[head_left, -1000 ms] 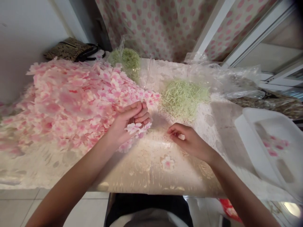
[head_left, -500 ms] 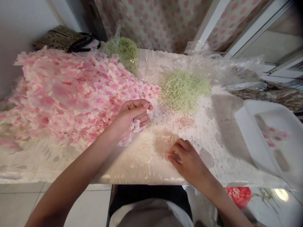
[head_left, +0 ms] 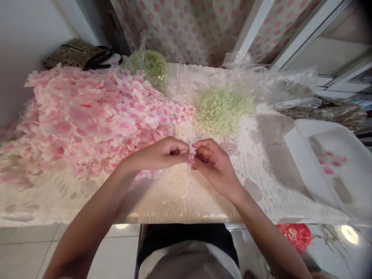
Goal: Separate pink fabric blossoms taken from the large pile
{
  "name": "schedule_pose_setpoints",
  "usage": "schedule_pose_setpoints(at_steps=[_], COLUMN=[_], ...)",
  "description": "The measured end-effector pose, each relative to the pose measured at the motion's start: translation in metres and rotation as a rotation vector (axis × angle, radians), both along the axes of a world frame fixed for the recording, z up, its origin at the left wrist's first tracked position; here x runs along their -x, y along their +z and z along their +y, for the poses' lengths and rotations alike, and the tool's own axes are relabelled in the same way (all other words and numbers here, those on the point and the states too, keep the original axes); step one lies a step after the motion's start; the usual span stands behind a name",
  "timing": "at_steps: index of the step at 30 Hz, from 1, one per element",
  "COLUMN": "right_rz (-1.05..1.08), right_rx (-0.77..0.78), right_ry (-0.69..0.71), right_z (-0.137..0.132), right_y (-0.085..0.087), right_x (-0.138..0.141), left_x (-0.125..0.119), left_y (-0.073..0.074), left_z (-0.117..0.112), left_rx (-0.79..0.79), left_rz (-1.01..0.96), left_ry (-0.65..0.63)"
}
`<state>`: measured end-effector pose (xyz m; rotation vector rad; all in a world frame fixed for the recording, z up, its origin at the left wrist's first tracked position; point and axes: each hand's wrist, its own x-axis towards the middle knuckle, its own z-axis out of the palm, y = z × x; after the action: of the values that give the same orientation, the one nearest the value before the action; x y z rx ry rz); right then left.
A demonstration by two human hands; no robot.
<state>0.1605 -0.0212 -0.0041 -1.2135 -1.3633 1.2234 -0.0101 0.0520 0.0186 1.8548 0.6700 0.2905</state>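
One small pink blossom piece [head_left: 191,157] sits, in the head view, where the fingertips of both hands meet, above the middle of the patterned tablecloth [head_left: 177,199] and back from the table's front edge. Thumb and fingers of the right hand [head_left: 211,161] curl round to clamp on it. On the left hand [head_left: 164,155] the thumb and forefinger reach the same spot with their tips close together, but the piece is too small and blurred to tell whether they grip it as well. Bare cloth runs from below the hands to the front edge, and more of it stretches rightward, past the right forearm, to the near wall of a white tub [head_left: 303,155] with a few pink blossoms [head_left: 331,162] inside. Leftward there is less room: a broad heap of pink petals [head_left: 93,120] comes right up behind the left wrist, and some petals show below it. Just beyond the fingers lies a loose clump of pale green shreds [head_left: 221,110], its near fringe thinning onto the cloth. Clear plastic [head_left: 273,85] spreads along the back right, and a snakeskin-patterned bag [head_left: 74,54] bounds the far left.
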Motion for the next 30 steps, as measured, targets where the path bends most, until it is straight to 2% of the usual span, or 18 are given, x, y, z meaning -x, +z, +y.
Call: schedule_pose_setpoints(at_steps=[2,5,7,9,12,15,19,21,24,26,27,30], right_rz=[-0.100,-0.523,-0.856,-1.117,-1.243,-1.128,-0.437,-0.120,0.088,0.106,0.092,-0.100], right_rx=[-0.069,-0.256,-0.418,-0.556,-0.656,-0.644,-0.340,-0.194,-0.061,-0.079,-0.139,-0.516], right_ry=[-0.020,0.101,0.166,0.141,0.109,0.098,0.026,0.039,0.077,0.087,0.062,-0.163], right_z=[0.010,0.016,0.015,0.012,0.011,0.017,0.032,0.038,0.041,0.040,0.039,0.035], right_y=[-0.005,-0.019,-0.031,-0.042,-0.051,-0.039,-0.006,0.004,0.003,-0.006,-0.010,-0.017], right_x=[0.007,0.016,0.026,0.037,0.044,0.030,-0.011,-0.027,-0.034,-0.031,-0.030,-0.030], left_x=[0.003,0.007,0.007,0.006,0.004,0.002,-0.001,-0.003,-0.007,-0.009,-0.010,-0.013], left_y=[0.000,0.001,0.001,0.001,-0.002,-0.007,-0.013,-0.015,-0.017,-0.020,-0.021,-0.024], left_z=[0.003,0.009,0.011,0.011,0.011,0.009,0.007,0.006,0.003,0.002,0.001,0.001], left_rx=[0.017,0.125,0.214,0.272,0.264,0.085,-0.202,-0.247,-0.239,-0.207,-0.181,-0.067], left_rz=[-0.131,-0.381,-0.475,-0.505,-0.501,-0.411,-0.224,-0.169,-0.134,-0.129,-0.123,-0.099], left_ry=[0.188,0.471,0.554,0.589,0.601,0.601,0.571,0.507,0.409,0.372,0.367,0.391])
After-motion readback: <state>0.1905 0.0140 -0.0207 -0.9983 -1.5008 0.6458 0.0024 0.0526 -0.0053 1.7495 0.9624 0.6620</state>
